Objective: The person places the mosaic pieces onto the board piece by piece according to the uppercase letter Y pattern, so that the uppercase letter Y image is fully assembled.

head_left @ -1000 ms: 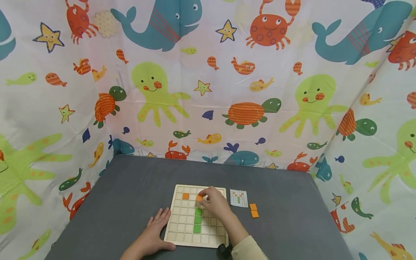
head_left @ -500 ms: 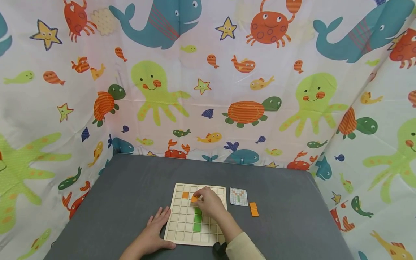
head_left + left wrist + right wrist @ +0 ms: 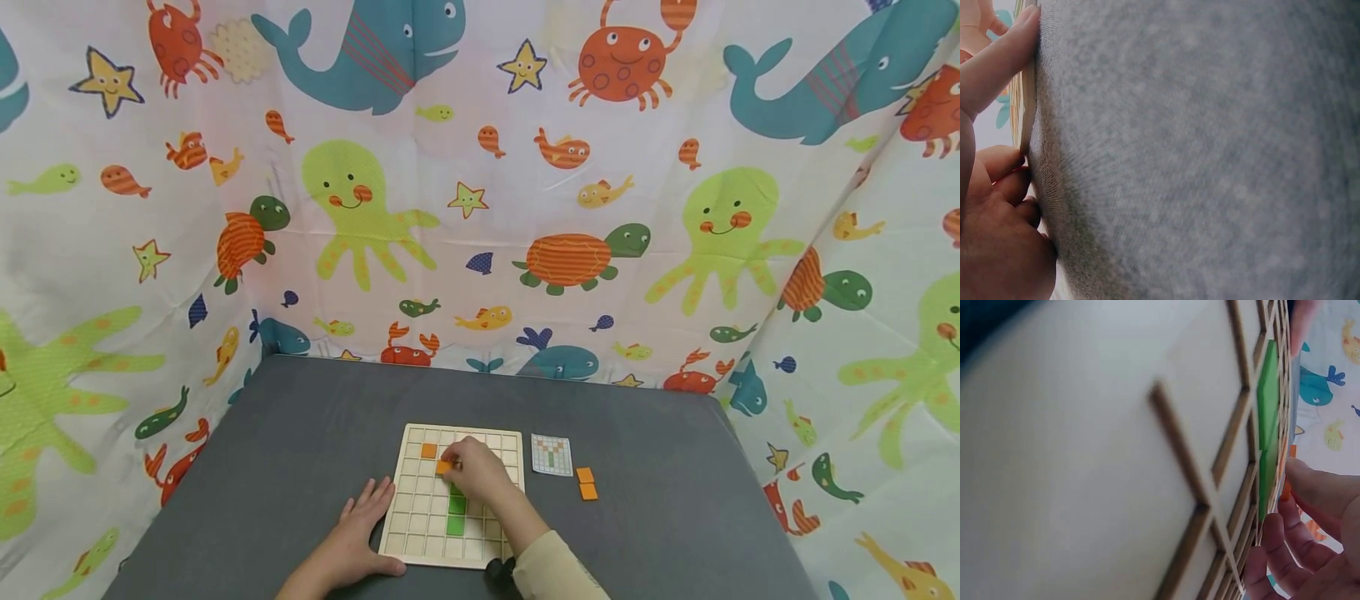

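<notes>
A square wooden grid board (image 3: 408, 527) lies on the grey table. My left hand (image 3: 354, 535) rests along its left side, fingers extended at the edge and thumb at the near corner. In the left wrist view, thumb and fingertips touch the board's edge (image 3: 1026, 122). Over the board's upper middle, my right hand (image 3: 482, 473) pinches an orange square tile (image 3: 442, 468) between thumb and fingers. Another orange tile (image 3: 428, 451) sits in a cell up and to the left. Green tiles (image 3: 455, 525) form a column below my right hand, which partly covers it.
Right of the board lies a small pattern card (image 3: 552, 455) printed with a coloured grid. Two loose orange tiles (image 3: 587, 483) lie end to end beside it. A black device (image 3: 501, 577) is at my right wrist. Curtains with sea animals (image 3: 480, 250) enclose the table.
My right hand has moved left and slightly nearer across the board, carrying the orange tile from right of the green column to its upper left. The left hand has stayed at the board's edge.
</notes>
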Tool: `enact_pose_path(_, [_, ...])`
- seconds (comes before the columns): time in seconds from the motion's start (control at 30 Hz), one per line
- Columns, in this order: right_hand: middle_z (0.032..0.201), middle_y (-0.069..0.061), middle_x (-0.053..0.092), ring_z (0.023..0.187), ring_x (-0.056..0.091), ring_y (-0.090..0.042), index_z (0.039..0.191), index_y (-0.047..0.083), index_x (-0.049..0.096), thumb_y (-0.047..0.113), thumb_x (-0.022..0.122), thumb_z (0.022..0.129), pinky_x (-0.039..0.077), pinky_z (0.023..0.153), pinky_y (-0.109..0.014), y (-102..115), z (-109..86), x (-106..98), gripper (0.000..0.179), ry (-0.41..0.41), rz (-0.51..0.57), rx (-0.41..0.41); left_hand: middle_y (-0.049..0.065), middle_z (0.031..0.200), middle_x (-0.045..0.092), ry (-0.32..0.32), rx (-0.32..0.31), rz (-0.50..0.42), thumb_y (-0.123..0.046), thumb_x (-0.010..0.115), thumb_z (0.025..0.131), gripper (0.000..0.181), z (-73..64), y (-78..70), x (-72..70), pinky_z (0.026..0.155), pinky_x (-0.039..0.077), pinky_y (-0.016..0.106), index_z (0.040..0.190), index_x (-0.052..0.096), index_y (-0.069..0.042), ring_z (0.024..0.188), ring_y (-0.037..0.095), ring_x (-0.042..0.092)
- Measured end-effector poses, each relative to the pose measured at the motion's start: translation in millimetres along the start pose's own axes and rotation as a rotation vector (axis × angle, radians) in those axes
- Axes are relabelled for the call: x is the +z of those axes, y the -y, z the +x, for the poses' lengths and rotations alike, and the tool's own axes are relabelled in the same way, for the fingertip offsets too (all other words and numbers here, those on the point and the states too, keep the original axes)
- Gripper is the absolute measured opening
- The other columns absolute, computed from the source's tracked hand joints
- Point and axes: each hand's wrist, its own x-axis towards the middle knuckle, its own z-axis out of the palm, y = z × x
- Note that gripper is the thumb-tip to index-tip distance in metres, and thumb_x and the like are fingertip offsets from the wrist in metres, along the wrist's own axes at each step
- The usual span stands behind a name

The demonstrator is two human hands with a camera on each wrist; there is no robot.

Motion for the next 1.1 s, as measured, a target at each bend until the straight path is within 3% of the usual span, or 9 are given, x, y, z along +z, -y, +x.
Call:
enact_pose_path(0.4, [0.095, 0.003, 0.069, 0.087, 0.065, -0.016, 0.102, 0.018, 0.082, 0.017, 0.08, 0.083, 0.052, 0.072, -0.032, 0, 2.6, 5, 0.019, -0.098, -0.134, 0.016, 0.016, 0.168, 0.021, 0.004, 0.007, -0.015, -0.049, 0.094, 0.059, 0.128, 1.1, -5.8, -1.5, 0.117, 0.003, 0.071, 0.159, 0.028, -0.002, 0.155, 0.044, 0.005])
enact_pose_path(0.6, [0.093, 0.001, 0.068, 0.084, 0.061, -0.017, 0.103, 0.018, 0.083, 0.019, 0.082, 0.082, 0.049, 0.067, -0.03, 0, 1.9, 8, 0.021, -0.113, -0.145, 0.003, 0.017, 0.167, 0.021, 0.003, -0.002, -0.022, -0.049, 0.094, 0.059, 0.128, 0.7, -5.3, -0.1, 0.117, 0.003, 0.072, 0.158, 0.029, -0.002, 0.155, 0.045, 0.005])
enact_pose_path(1.1, [0.112, -0.008, 0.07, 0.097, 0.067, -0.026, 0.128, 0.01, 0.07, 0.018, 0.077, 0.09, 0.055, 0.071, -0.036, 1, -10.6, -14, 0.04, -0.107, 0.051, -0.007, 0.018, 0.167, 0.023, 0.0, -0.014, -0.015, -0.047, 0.095, 0.058, 0.127, -1.4, -1.9, 0.1, 0.117, 0.004, 0.072, 0.158, 0.03, -0.002, 0.154, 0.046, 0.007])
